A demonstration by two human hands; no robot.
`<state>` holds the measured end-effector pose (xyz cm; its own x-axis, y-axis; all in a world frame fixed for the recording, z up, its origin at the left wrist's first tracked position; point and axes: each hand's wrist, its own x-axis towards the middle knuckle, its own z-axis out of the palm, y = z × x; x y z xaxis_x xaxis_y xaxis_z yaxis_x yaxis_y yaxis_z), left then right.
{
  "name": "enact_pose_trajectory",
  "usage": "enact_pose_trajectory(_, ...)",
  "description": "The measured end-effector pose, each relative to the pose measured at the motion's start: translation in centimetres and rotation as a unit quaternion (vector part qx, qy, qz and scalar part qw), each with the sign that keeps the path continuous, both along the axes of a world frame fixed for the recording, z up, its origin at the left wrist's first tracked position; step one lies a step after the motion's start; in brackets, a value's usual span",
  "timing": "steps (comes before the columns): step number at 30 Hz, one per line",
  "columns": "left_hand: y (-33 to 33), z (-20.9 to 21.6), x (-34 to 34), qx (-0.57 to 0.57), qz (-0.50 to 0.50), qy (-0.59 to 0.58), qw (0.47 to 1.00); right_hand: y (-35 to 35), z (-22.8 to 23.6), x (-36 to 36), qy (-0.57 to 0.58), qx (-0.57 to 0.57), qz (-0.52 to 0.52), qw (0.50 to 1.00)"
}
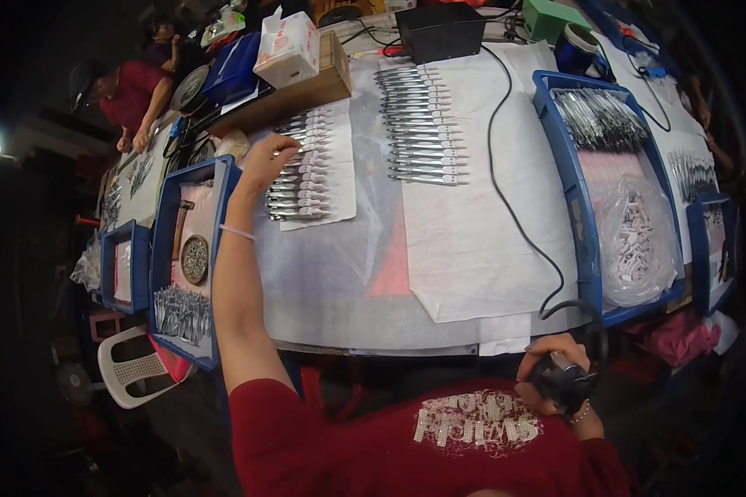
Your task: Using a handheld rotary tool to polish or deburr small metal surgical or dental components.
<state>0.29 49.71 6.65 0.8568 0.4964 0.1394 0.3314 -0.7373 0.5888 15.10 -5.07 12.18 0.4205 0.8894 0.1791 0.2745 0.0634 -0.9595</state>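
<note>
My left hand [265, 166] reaches over the left row of slim silver metal pieces with pale ends [308, 187]. Its thumb and fingers are pinched together at the row; whatever they grip is too small to make out. Those pieces lie side by side on a white sheet [340, 157]. Down by my body, at the front right, my right hand [547, 354] is wrapped around a black corded electric screwdriver [567, 386]. A second row of similar silver pieces [423, 124] lies on a larger white cloth [489, 240] to the right.
A black cord [506, 195] crosses the cloth from a black box [442, 33]. The left blue tray [224, 186] holds a hammer [181, 228], a round dish of small parts [195, 259] and metal pieces. The right blue tray [584, 207] holds metal pieces and bagged white parts [636, 240]. A co-worker [137, 95] sits far left.
</note>
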Motion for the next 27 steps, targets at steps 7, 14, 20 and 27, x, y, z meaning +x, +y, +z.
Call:
enact_pose_trajectory(7, -12.5, 3.0, 7.6, -0.017, -0.134, -0.059, 0.989, -1.2, 0.3, -0.7, 0.259, 0.031, -0.101, 0.96)
enact_pose_trajectory(14, -17.6, -2.6, 12.5, 0.128, -0.2, -0.018, 0.971, -2.1, 1.1, 0.0, 0.052, 0.033, -0.016, 0.998)
enact_pose_trajectory(20, -18.3, -2.5, 12.8, 0.145, -0.191, 0.028, 0.97, -4.3, 0.5, 0.4, 0.091, -0.019, -0.006, 0.996)
enact_pose_trajectory(27, -19.7, -2.8, 12.0, 0.106, -0.203, 0.004, 0.973, -4.3, 0.8, 0.6, 0.081, 0.006, 0.016, 0.997)
